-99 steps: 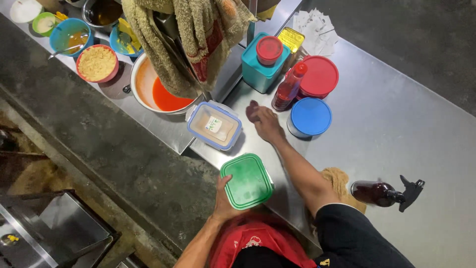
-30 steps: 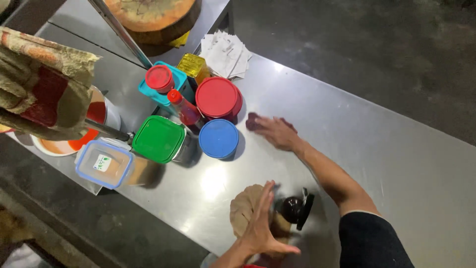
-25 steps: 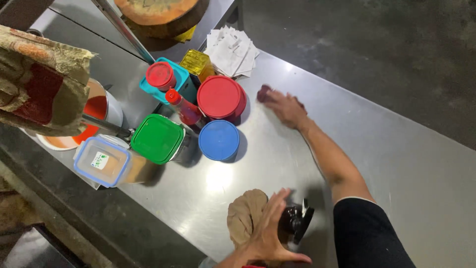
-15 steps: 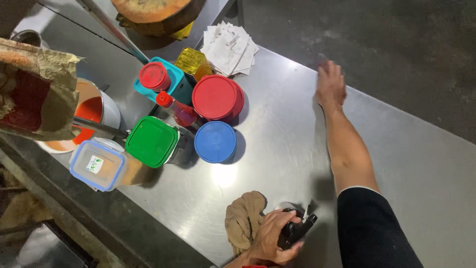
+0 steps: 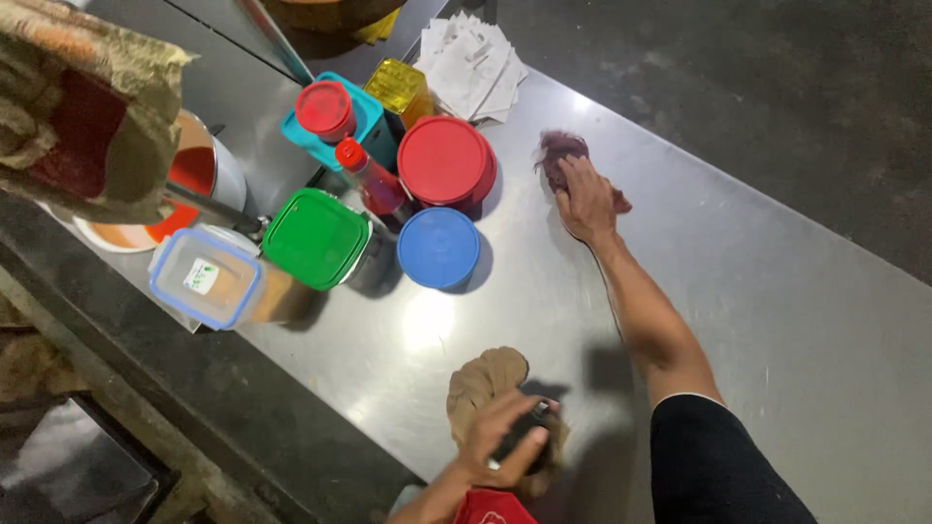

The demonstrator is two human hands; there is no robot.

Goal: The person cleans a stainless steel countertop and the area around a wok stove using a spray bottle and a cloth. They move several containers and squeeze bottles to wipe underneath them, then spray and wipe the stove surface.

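A green-lidded tub (image 5: 316,239), blue-lidded tub (image 5: 438,248) and red-lidded tub (image 5: 445,162) are clustering on the steel counter (image 5: 777,320), with a red sauce bottle (image 5: 372,179) standing between them.

Steel table (image 5: 777,320) — lidded tubs (image 5: 439,247), red sauce bottle (image 5: 374,180), paper stack (image 5: 476,63), tan rag (image 5: 485,383), maroon cloth (image 5: 561,150).

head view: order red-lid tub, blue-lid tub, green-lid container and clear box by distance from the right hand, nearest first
From the right hand:
1. red-lid tub, just to its left
2. blue-lid tub, left and lower
3. green-lid container, further left
4. clear box, far left at the table edge
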